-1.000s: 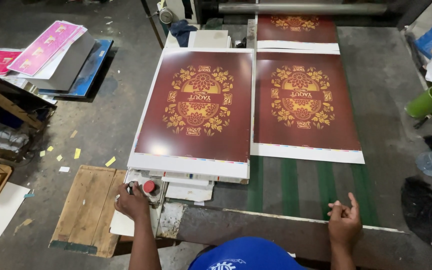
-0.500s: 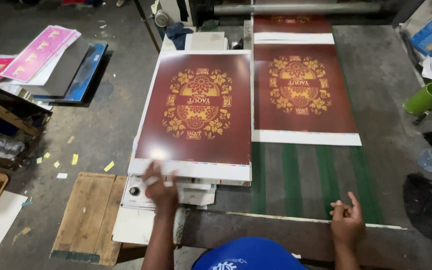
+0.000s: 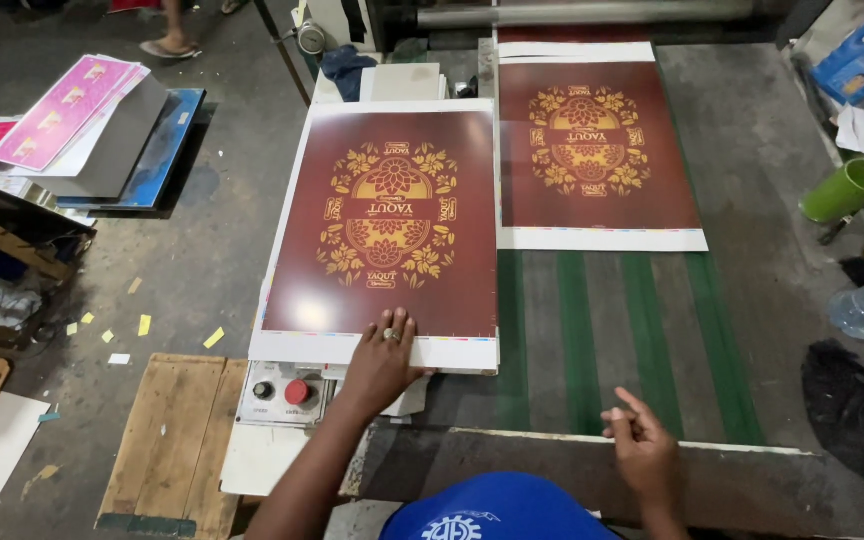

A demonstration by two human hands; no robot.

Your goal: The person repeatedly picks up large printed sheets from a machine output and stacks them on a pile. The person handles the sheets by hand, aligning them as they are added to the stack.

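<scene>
One glossy maroon printed sheet (image 3: 382,235) with gold ornament already lies on the stack at ten o'clock, the left hand (image 3: 382,362) pressing flat on its white near margin, grip spread. A second, matching sheet (image 3: 597,150) lies on the green-striped conveyor belts (image 3: 642,340) at one o'clock, not yet collected; the right hand (image 3: 642,450) hovers loosely curled, empty, over the counter edge (image 3: 752,480).

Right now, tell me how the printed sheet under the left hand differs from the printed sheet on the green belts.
The near sheet lies on a stack beside the belts; the far sheet lies flat on the green belts. The left hand presses the near sheet's white bottom margin; no hand touches the far sheet. The near sheet reaches closer to the person. Both carry the same maroon field with a gold floral ornament and white margins.
</scene>
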